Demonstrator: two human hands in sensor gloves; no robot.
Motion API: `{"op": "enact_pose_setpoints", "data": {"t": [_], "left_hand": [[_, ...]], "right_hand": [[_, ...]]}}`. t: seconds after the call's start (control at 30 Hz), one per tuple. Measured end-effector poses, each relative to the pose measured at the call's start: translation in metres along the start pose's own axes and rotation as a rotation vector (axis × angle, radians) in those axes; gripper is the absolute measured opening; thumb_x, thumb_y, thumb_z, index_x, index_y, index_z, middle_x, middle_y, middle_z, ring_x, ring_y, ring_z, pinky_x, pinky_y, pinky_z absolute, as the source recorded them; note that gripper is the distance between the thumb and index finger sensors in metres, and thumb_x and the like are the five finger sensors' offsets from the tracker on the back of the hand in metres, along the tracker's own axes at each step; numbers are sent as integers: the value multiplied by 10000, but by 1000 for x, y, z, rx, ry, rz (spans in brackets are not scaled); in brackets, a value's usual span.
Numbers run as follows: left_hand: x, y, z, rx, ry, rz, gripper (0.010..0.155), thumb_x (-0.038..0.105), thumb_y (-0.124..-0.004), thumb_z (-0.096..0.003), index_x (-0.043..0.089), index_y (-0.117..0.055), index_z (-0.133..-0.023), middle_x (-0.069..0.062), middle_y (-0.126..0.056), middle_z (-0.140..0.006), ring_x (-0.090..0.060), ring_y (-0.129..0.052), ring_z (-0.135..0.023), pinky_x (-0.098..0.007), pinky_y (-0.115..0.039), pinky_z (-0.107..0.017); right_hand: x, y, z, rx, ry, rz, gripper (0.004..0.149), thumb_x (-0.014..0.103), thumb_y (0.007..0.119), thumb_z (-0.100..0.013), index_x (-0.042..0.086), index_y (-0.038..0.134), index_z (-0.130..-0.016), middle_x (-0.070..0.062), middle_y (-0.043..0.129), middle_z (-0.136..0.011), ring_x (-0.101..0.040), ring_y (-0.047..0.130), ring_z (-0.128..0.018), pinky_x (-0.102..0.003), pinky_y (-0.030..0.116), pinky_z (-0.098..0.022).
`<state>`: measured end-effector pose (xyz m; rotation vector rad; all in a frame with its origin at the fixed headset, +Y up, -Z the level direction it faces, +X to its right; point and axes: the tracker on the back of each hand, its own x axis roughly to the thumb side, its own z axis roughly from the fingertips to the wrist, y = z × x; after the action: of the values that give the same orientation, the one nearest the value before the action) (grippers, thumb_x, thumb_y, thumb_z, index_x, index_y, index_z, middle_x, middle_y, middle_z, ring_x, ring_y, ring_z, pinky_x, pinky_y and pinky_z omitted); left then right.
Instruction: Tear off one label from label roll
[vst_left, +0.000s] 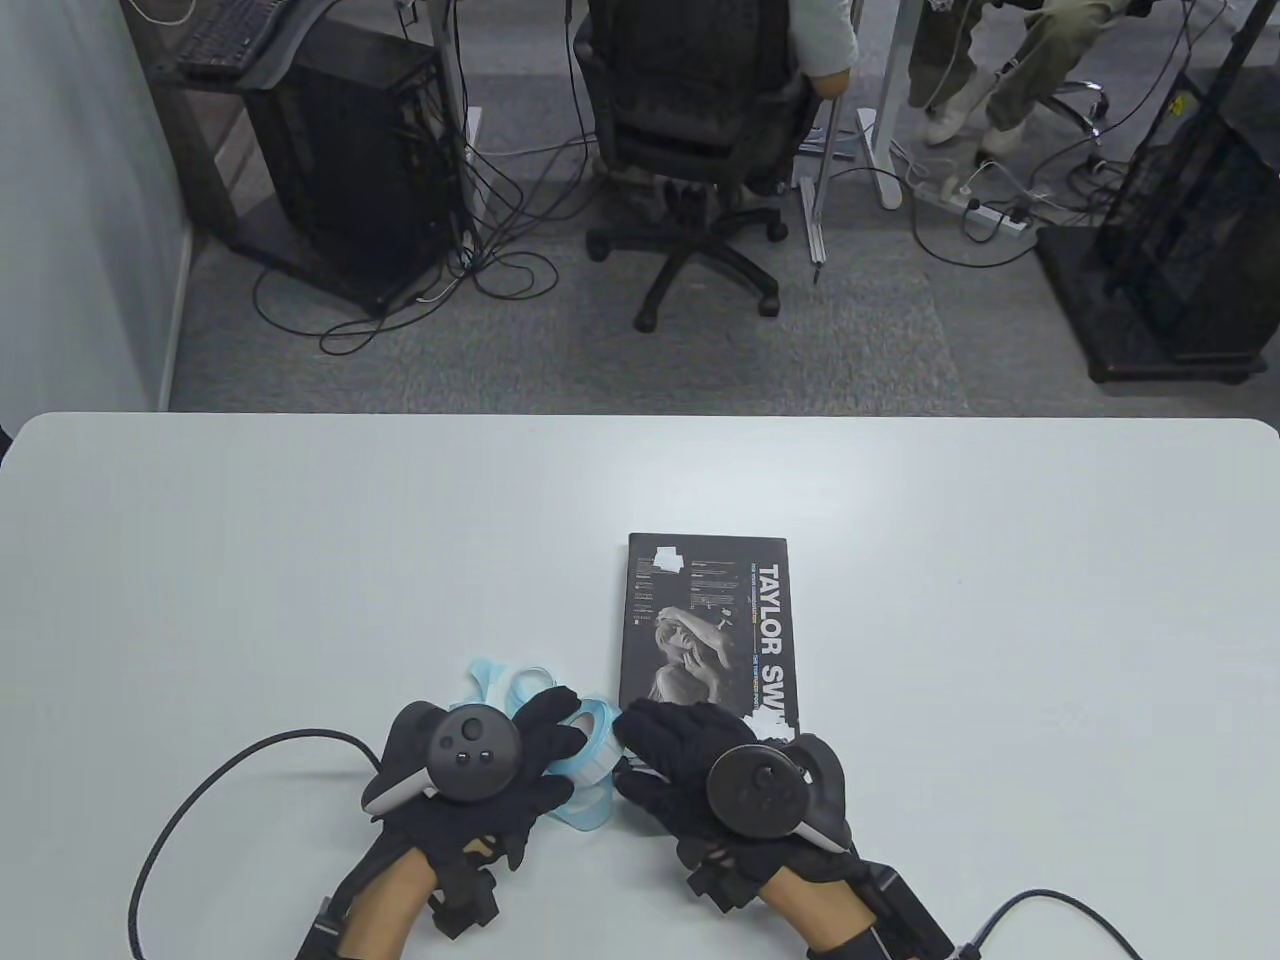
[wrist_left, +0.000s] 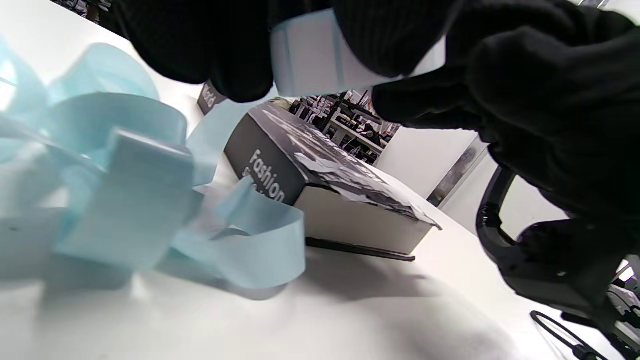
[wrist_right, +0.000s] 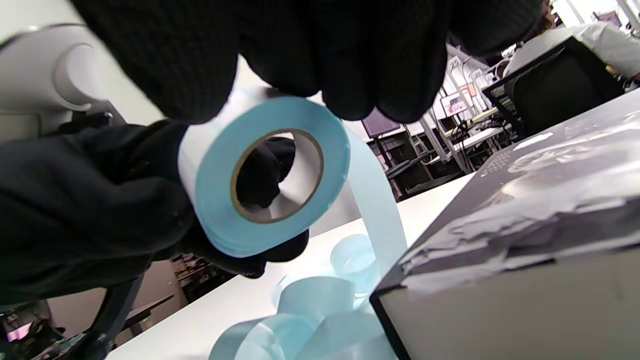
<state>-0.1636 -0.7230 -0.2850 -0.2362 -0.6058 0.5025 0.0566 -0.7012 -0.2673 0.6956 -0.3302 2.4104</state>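
The label roll, pale blue with a brown core, is held above the table between both gloved hands. My left hand grips it from the left; in the right wrist view the left fingers wrap around the roll and one shows through the core. My right hand grips the roll from the right and top, its fingers lying over the rim. In the left wrist view both hands' fingers close on the white label face. A loose blue backing strip hangs down from the roll.
Curls of blue backing strip lie on the white table just behind the hands, also in the left wrist view. A dark book lies flat right next to the right hand. Glove cables trail off the near edge.
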Motion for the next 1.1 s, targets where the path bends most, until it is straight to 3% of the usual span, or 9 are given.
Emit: {"op": "enact_pose_setpoints", "data": {"t": [0.33,0.93,1.1], "left_hand": [[-3,-3,4,5,-12,59,572,324,-767,-414,114,-630,-928,-171,-392,-1110,-374,-782,-910,-511,-701,-629],[-6,-4,8,-17,6,22,575,332,-758,-422,118,-615,-937,-166,-384,-1113,-365,-773,-917,-513,-691,-634],[-10,-4,12,-26,26,8,574,331,-757,-423,117,-614,-937,-166,-381,-1113,-366,-770,-919,-515,-689,-635]], "right_hand": [[10,2,4,-139,-46,51,427,361,962,-324,174,927,-706,-114,1006,-685,-315,1057,-576,-519,794,-526],[-14,-7,1,-152,6,4,341,324,951,-338,184,968,-648,-101,1048,-617,-303,1083,-513,-510,813,-502],[-27,2,-4,-85,-82,273,340,321,954,-334,187,971,-646,-99,1047,-623,-306,1081,-519,-512,808,-510]]}}
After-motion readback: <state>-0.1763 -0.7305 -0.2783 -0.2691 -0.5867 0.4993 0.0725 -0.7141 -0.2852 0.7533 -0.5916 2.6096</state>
